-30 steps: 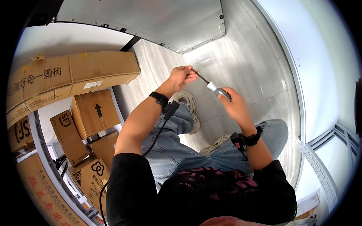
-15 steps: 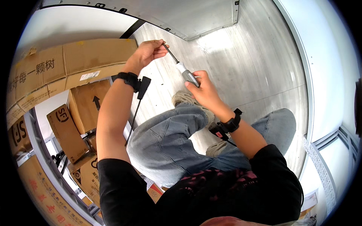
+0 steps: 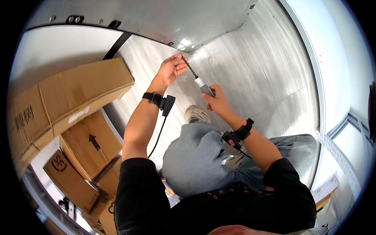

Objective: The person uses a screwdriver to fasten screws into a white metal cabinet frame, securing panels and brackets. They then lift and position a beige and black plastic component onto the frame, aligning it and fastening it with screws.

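while our right hand [image 3: 219, 101] grips the screwdriver [image 3: 199, 81] in curled fingers [image 3: 215, 89], its shaft [image 3: 190, 68] slants forward-left to our left hand [image 3: 169, 70], whose fingers seem to pinch the tip [image 3: 183, 58].

Storage rm; stacked cardbd boxes [image 3: 84, 152]; slotted upright [image 3: 340, 157]

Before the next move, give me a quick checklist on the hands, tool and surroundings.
1. Right hand closed around the handle of the screwdriver: ok.
2. Left hand at the far end of the shaft: ok, fingertips are there.
3. Small part between the left fingertips: cannot tell, too small to make out.
4. Gap between left hand and metal panel: cannot tell, one view gives no sure depth.
5. Black cable at left wrist off the screwdriver: ok.
6. Cardboard boxes apart from both hands: ok.
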`<action>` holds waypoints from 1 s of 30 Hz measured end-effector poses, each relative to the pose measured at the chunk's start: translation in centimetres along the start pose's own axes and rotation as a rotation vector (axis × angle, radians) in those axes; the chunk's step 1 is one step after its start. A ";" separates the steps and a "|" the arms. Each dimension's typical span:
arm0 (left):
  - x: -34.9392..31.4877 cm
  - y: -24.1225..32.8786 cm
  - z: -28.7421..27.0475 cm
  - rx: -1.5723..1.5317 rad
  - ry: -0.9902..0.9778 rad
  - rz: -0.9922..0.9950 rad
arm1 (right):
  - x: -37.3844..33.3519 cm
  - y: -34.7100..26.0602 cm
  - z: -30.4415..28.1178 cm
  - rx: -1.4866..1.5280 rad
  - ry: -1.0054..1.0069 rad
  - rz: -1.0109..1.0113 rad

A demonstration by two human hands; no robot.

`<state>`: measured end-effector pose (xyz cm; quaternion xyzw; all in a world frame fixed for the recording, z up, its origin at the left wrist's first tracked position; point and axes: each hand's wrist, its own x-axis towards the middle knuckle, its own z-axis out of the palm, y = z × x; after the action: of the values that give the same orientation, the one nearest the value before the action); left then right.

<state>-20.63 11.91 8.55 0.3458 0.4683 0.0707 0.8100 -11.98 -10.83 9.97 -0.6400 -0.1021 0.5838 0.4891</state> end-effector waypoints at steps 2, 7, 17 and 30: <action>0.2 -0.6 -0.4 -0.035 -0.008 -0.025 | -0.2 -0.8 0.1 -0.009 0.026 0.058; 2.1 -0.9 -1.1 -0.142 -0.005 0.016 | 1.8 0.0 0.1 0.042 -0.018 -0.016; 2.0 -1.5 0.1 -0.188 0.070 0.132 | 3.0 1.2 0.2 0.071 -0.024 -0.123; 2.5 -1.2 -0.3 -0.280 0.076 0.216 | 3.6 1.0 1.5 0.094 0.005 -0.178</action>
<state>-19.76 12.26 5.97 0.2750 0.4445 0.2347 0.8196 -12.61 -8.02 7.15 -0.6063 -0.1299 0.5406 0.5686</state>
